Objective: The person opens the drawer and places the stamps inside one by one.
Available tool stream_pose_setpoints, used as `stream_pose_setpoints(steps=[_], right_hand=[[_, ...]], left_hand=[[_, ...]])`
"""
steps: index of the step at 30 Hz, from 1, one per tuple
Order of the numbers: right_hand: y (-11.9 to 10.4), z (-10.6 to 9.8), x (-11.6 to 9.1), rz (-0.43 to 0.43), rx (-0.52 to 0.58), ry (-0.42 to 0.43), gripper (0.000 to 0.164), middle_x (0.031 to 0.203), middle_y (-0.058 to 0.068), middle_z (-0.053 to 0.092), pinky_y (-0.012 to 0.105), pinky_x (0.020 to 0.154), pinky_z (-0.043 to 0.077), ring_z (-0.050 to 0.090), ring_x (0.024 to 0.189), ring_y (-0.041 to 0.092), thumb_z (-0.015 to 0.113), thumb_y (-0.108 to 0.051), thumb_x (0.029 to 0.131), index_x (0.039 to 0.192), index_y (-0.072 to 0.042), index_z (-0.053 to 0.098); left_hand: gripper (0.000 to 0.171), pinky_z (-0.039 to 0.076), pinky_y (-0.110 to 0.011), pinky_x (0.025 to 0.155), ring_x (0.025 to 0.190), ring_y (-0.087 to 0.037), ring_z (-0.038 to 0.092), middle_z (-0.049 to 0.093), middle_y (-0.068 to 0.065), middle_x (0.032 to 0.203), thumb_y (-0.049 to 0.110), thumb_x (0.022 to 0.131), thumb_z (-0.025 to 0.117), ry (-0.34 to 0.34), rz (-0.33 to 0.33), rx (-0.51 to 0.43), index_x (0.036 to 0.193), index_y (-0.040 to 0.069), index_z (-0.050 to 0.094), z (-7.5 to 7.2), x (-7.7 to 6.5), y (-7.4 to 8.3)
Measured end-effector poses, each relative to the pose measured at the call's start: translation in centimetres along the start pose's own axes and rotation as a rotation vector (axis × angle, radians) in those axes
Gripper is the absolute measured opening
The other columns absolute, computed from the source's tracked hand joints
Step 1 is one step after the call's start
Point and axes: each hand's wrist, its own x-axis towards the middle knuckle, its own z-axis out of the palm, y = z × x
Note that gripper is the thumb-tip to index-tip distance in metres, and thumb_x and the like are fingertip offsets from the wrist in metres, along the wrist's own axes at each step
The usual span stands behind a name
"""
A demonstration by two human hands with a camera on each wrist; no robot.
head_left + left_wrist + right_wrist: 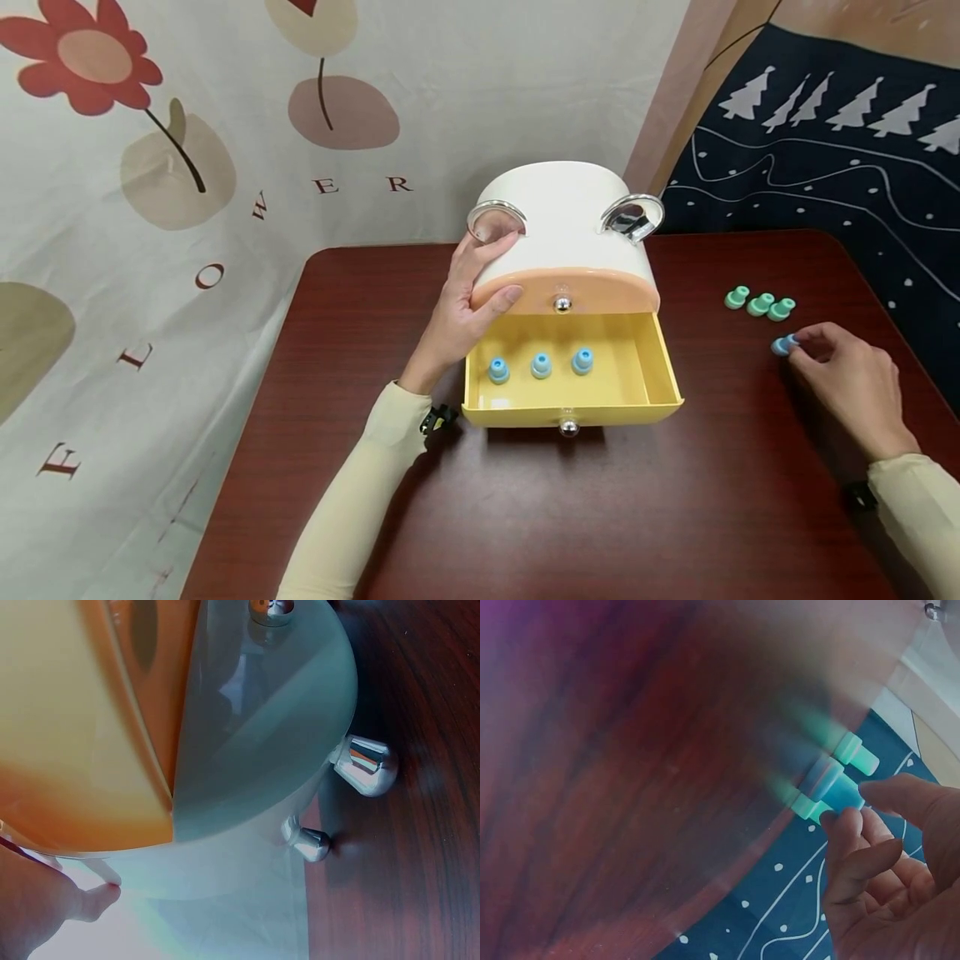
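A small white drawer box (562, 208) with silver ears has a peach upper drawer, which is closed, and a yellow lower drawer (645, 400), which is pulled out. My left hand (465, 308) grips the box's upper left side, thumb across the peach front and fingers over the top. Three blue stepped plugs (542, 366) stand in a row inside the yellow drawer. At the right, my right hand (855, 383) pinches another blue plug (826, 780) between thumb and fingertips, at or just above the tabletop; contact cannot be told.
Three green plugs (761, 305) stand in a row on the dark red table (720, 500), just beyond the right hand. Behind the table hang a pale flower-print cloth (465, 92) and a navy cloth with white trees (810, 167). Silver feet (367, 766) show on the box.
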Motion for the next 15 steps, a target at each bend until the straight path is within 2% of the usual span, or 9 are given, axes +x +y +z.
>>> stream_pose_setpoints(steps=[2,7,11,12,15], right_hand=[[0.1,0.0,0.2,-0.009,0.003,-0.014,0.023,0.104,0.028,0.076,0.035,0.062,0.041,0.067,0.08,0.039,0.075,-0.017,0.101,0.116,0.0,0.071],[0.2,-0.2,0.3,-0.022,0.046,-0.084,0.021,0.1,0.028,0.077,0.042,0.065,0.042,0.069,0.088,0.046,0.078,-0.018,0.101,0.114,-0.003,0.07],[0.0,-0.2,0.1,-0.039,0.072,-0.102,0.019,0.102,0.026,0.078,0.037,0.068,0.04,0.069,0.093,0.045,0.078,-0.019,0.102,0.113,-0.005,0.071],[-0.1,-0.2,0.1,-0.042,0.072,-0.102,0.019,0.101,0.025,0.078,0.035,0.068,0.04,0.069,0.091,0.042,0.078,-0.02,0.102,0.112,-0.006,0.071],[-0.4,-0.2,-0.2,-0.045,0.076,-0.102,0.018,0.099,0.022,0.079,0.033,0.067,0.04,0.067,0.083,0.015,0.079,-0.02,0.102,0.111,-0.007,0.072]], left_hand=[[0.056,0.02,-0.051,0.126,0.157,-0.033,0.024,0.056,-0.028,0.151,-0.007,0.095,0.072,0.0,0.002,0.002,0.148,-0.008,0.055,0.0,0.0,-0.3],[0.06,0.015,-0.05,0.129,0.158,-0.032,0.024,0.057,-0.02,0.155,-0.002,0.095,0.075,0.002,0.042,0.027,0.152,-0.002,0.057,0.0,-0.2,-3.2],[0.058,0.017,-0.05,0.128,0.159,-0.027,0.024,0.058,-0.01,0.157,0.023,0.103,0.075,-0.004,0.042,0.035,0.155,0.006,0.057,-0.1,-0.4,-4.1],[0.059,0.018,-0.05,0.128,0.159,-0.026,0.023,0.058,-0.008,0.157,0.03,0.104,0.075,-0.005,0.037,0.036,0.155,0.007,0.057,-0.1,-0.4,-4.1],[0.063,0.02,-0.052,0.127,0.16,-0.025,0.022,0.057,-0.003,0.158,0.043,0.106,0.072,-0.013,0.03,0.036,0.157,0.01,0.057,-0.1,-0.4,-4.3]])
